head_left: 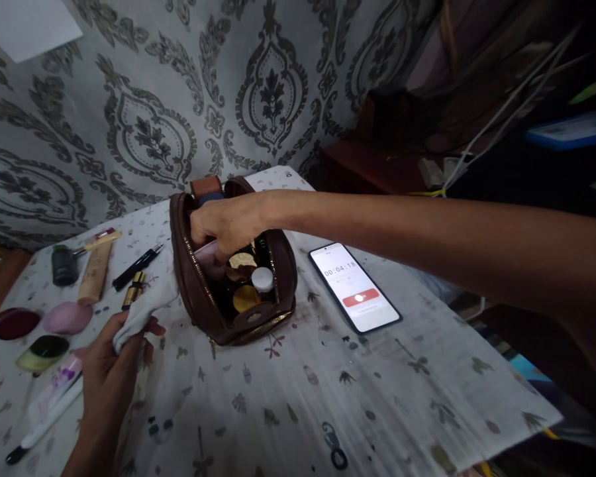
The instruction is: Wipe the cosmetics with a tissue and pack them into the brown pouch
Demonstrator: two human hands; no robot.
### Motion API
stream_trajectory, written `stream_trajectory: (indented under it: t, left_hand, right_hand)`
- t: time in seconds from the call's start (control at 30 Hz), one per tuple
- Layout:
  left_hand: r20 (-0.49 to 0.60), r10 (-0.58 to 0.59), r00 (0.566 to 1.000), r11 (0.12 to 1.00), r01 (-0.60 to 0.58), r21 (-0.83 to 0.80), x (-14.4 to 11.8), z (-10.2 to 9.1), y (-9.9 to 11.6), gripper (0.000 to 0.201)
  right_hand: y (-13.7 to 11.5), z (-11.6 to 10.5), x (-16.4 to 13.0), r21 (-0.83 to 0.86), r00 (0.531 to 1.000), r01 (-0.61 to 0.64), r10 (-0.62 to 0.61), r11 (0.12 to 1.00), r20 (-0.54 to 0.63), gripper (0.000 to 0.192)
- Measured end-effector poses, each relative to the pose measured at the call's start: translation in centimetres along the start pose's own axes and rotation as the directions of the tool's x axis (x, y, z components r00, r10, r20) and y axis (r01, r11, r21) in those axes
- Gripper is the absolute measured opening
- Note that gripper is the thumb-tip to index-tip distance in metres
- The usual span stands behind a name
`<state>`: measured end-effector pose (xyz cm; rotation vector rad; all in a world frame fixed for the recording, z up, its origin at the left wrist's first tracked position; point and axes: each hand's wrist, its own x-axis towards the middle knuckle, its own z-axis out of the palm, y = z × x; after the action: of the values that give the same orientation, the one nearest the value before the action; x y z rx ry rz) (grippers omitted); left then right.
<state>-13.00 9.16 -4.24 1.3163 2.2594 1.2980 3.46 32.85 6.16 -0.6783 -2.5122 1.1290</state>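
A brown zippered cosmetic bag (pixel 283 271) stands open on the table, with several round-lidded jars and compacts inside. My right hand (pixel 226 222) reaches into its top, fingers curled down among the items; what they grip is hidden. My left hand (pixel 112 361) rests on the table left of the bag, closed on a white cloth (pixel 146 301) that drapes up toward the bag's side.
A phone (pixel 355 286) showing a running timer lies right of the bag. Cosmetics lie at the left: a beige tube (pixel 95 270), dark jar (pixel 64 265), black pen (pixel 138 266), gold lipstick (pixel 134 289), pink sponge (pixel 67 317), red compact (pixel 14 322). The patterned tablecloth (pixel 328 397) ends at the right edge.
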Motion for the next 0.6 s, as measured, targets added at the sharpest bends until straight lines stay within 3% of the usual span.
stream_trajectory:
  t: [0.17,0.6]
  left_hand:
    - [0.053,-0.096,0.994,0.98,0.103,-0.167,0.0,0.1,-0.2,0.024]
    - [0.035,-0.125,0.992,0.98,0.128,-0.15,0.2,0.0,-0.6,0.027]
  right_hand:
    - [0.3,-0.3,0.2,-0.065,0.998,0.04,-0.036,0.997,0.06,0.026]
    - [1.2,-0.6,1.7,-0.03,1.0,0.005,-0.005,1.0,-0.012,0.025]
